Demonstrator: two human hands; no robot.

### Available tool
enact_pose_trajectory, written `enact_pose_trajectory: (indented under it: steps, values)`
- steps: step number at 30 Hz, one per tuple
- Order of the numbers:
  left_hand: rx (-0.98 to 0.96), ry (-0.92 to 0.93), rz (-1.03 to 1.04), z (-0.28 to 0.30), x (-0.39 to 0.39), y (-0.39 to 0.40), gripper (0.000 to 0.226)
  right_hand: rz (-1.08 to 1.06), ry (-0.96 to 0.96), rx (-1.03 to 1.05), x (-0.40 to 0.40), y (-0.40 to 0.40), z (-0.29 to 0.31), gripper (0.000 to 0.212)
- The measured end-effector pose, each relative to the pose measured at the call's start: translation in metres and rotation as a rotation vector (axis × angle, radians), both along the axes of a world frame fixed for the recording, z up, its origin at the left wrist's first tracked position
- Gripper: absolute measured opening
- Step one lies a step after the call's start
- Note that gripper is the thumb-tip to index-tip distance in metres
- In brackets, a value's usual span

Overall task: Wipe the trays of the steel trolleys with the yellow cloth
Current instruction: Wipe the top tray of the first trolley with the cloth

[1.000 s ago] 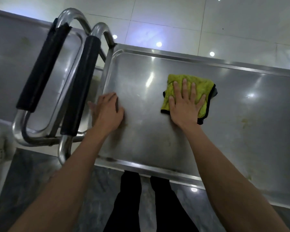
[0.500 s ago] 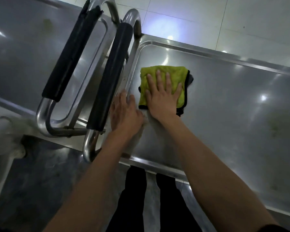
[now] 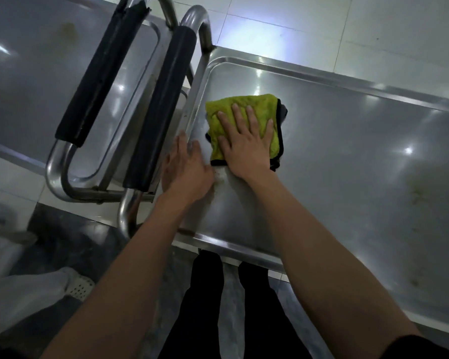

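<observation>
Wiping stroke: right hand (image 3: 246,143) presses the yellow cloth (image 3: 240,110) flat on the near trolley tray (image 3: 347,156), fingers straight and spread, nothing gripped
Cloth position: on the tray floor at its left end, just beside the raised left rim (image 3: 196,99); far edge of the cloth shows beyond the fingertips, a dark hem shows on its right side
Cloth versus fingers: cloth lies under the palm and ahead of the fingers (image 3: 252,117); fingers point away from the body
Left hand: left hand (image 3: 184,167) rests flat on the left rim near the front corner, fingers straight, holding nothing; just beside the right hand
Nearer hand: right hand is already on the cloth; left hand is nearer the black-padded handles (image 3: 161,107)
Tray long axis: runs to the person's right; yellowish stains (image 3: 420,195) sit well apart from the cloth, toward that end
Judgement: next stroke probably travels rightward along that axis
Second tray: other trolley tray (image 3: 36,81) lies left of the handles, no cloth on it
</observation>
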State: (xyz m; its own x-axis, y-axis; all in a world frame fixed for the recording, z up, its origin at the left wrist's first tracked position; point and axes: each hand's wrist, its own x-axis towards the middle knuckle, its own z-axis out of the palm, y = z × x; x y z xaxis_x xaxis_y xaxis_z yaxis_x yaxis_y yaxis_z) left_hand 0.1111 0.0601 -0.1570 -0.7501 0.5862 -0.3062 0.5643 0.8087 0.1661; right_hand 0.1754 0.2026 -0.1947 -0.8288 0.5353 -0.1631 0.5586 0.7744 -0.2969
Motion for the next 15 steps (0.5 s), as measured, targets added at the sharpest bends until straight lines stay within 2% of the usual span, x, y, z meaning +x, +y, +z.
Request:
enact_pose_trajectory:
  steps: [6, 11, 15]
  values:
    - [-0.071, -0.017, 0.041, 0.006, 0.005, 0.011, 0.064, -0.156, -0.023, 0.041, 0.092, 0.042, -0.005, 0.056]
    - [-0.09, 0.023, -0.315, 0.018, 0.045, 0.055, 0.045, -0.248, -0.056, 0.042, 0.154, 0.062, -0.003, 0.057]
    - [-0.152, -0.014, -0.391, 0.015, 0.08, 0.076, 0.045, -0.303, -0.061, 0.033, 0.191, 0.077, -0.001, 0.057]
